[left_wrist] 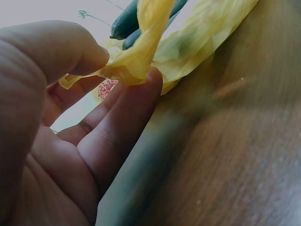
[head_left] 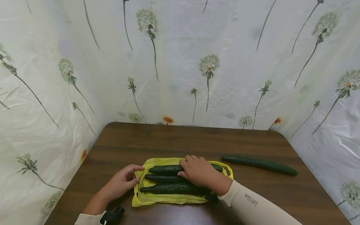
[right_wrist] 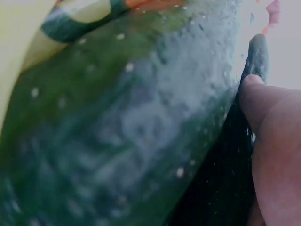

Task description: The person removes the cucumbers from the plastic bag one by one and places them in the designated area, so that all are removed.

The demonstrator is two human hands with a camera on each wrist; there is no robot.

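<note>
Three dark green cucumbers lie side by side on a yellow plastic bag (head_left: 160,200): a far one (head_left: 165,170), a middle one (head_left: 163,178) and a near one (head_left: 174,188). At the bag's left end, my left hand (head_left: 118,186) pinches the thin yellow plastic between thumb and fingers, as the left wrist view shows. My right hand (head_left: 198,172) grips the far cucumber from above, its fingers bent over the far side and its thumb toward the middle one. That hand hides part of the cucumbers. Up close in the right wrist view, a bumpy cucumber (right_wrist: 127,122) fills much of the picture.
A single cucumber (head_left: 258,164) lies on the brown wooden table (head_left: 180,140), to the right of the bag. Sheeting with a dandelion print (head_left: 180,62) hangs behind the table and along both sides. A black device (head_left: 112,215) sits at the left wrist.
</note>
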